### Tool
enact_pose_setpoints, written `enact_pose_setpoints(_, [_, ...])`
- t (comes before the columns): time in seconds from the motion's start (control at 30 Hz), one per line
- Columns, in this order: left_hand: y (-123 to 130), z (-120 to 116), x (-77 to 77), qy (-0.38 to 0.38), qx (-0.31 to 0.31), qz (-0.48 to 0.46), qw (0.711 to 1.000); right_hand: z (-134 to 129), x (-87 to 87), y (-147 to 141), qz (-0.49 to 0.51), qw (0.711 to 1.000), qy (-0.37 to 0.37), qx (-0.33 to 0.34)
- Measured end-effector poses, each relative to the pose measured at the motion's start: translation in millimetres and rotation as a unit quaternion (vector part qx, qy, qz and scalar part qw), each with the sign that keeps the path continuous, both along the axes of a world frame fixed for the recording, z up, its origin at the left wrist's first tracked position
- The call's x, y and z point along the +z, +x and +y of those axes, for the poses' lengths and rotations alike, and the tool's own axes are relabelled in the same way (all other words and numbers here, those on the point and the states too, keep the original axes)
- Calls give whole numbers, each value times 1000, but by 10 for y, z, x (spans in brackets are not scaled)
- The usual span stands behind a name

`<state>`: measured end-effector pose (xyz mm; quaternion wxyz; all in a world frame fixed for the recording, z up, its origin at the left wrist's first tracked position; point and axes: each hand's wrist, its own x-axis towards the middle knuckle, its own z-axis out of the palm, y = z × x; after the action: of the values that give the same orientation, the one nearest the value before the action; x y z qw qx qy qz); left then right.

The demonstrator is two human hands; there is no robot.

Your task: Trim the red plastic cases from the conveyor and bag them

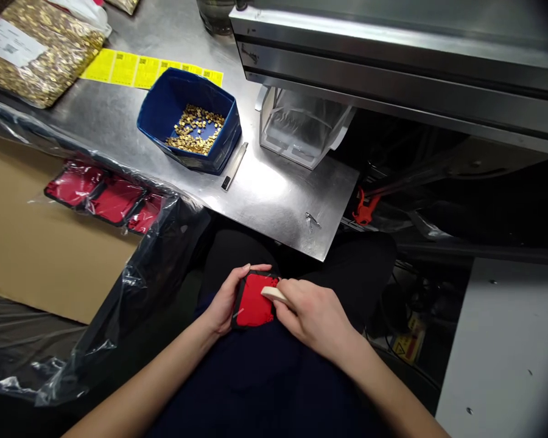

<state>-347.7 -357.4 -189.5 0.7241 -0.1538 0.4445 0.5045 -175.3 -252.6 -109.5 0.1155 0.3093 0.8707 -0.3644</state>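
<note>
In my lap, my left hand (224,301) grips a square red panel with a black rim (254,299) by its left edge, fingers behind it and thumb at the top corner. My right hand (313,310) is closed around a pale, blunt-ended stick-like tool (274,294). The tool's rounded end lies over the red face near its right side; whether it touches cannot be told. Its other end is hidden in my palm. Similar red panels with black rims (114,199) lie in clear plastic to the left.
On the metal bench (274,210) stand a blue bin (153,115) of small brass pieces and a clear bin (296,137). A pale cutter (234,166), nail clippers (312,220), yellow labels (123,68) and a bag of brass parts (50,52) lie there. A metal beam (393,79) overhangs the right.
</note>
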Motion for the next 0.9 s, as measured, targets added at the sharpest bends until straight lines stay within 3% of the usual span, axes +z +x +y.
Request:
enact_pose_setpoints(0.07, [-5, 13, -23, -7, -7, -18, 1000, -48, -75, -56, -16, 996, 33, 77])
enact_pose_setpoints(0.13, [2, 18, -42, -11, -17, -13, 1000, -72, -124, -90, -19, 993, 41, 110])
enact_pose_setpoints(0.3, [25, 28, -62, -29, -37, 25, 999, -33, -163, -73, -40, 993, 51, 100])
enact_pose_setpoints(0.7, [-28, 111, -89, -64, -80, 4, 995, 100, -283, -86, -17, 988, 13, 155])
enact_pose_setpoints(0.9, [-67, 154, -132, -73, -92, -2, 993, 154, -273, -27, -16, 989, 1, 145])
